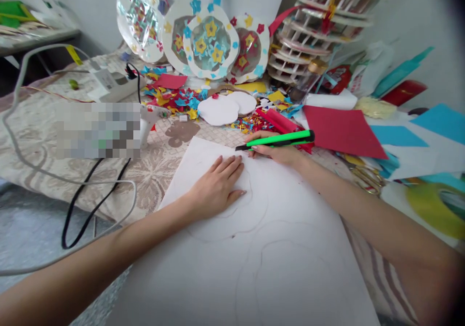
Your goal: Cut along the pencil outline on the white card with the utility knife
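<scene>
A large white foam or card sheet (pixel 218 277) lies before me, with wavy rounded outlines drawn on it in thin lines. My left hand (pixel 221 185) rests flat on the sheet, fingers stretched, over part of the upper outline. My right hand (pixel 272 149) grips a green and black utility knife (pixel 283 138) near the sheet's far edge. The knife points left, its dark tip close to the sheet just beyond my left fingertips. Whether the blade touches the sheet I cannot tell.
Behind the sheet lie white scalloped cutouts (pixel 218 110) and scattered coloured paper scraps. Decorated round frames (pixel 210 40) lean at the back beside a tiered white structure (pixel 308 35). Red paper (pixel 343 128) and yellow tape (pixel 436 209) are on the right. A grey cable (pixel 22 151) loops on the left.
</scene>
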`<state>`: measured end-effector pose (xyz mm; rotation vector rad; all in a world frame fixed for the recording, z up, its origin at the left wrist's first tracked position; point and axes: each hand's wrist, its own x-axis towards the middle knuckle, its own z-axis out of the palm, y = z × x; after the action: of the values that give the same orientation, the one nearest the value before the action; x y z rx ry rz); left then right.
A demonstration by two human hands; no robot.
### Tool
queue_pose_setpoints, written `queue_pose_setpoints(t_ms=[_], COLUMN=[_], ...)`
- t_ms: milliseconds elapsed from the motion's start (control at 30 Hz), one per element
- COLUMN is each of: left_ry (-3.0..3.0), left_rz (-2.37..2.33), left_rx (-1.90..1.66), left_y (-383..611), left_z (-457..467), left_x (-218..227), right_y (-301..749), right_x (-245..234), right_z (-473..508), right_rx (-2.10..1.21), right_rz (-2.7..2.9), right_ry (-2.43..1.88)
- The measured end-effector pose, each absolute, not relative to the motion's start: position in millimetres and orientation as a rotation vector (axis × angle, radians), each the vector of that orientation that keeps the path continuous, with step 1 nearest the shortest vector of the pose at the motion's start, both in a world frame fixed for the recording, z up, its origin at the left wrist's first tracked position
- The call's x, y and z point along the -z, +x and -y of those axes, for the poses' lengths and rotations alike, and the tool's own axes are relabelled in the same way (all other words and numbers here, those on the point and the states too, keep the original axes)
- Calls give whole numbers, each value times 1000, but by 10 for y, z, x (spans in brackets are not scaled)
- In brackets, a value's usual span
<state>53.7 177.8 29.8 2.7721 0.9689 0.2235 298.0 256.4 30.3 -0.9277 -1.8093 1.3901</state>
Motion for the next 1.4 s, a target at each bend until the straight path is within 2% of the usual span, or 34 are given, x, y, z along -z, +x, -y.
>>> queue_pose_setpoints(t_ms=[267, 867, 1400], left_ry=[2775, 2774, 2796], left_rz=[-984, -985, -999], left_rx=[-207, -236, -245], left_y=[540, 530, 548], left_z=[-1772, -1764, -1766], left_x=[-288, -287, -270], right_y=[2957, 3032, 3097], right_x=[-456, -328, -272], right_z=[-2594, -2574, -2374], right_rx=[-1421, -1434, -1210], right_rz=[1923, 1836, 1874], right_ry=[-921, -895, -967])
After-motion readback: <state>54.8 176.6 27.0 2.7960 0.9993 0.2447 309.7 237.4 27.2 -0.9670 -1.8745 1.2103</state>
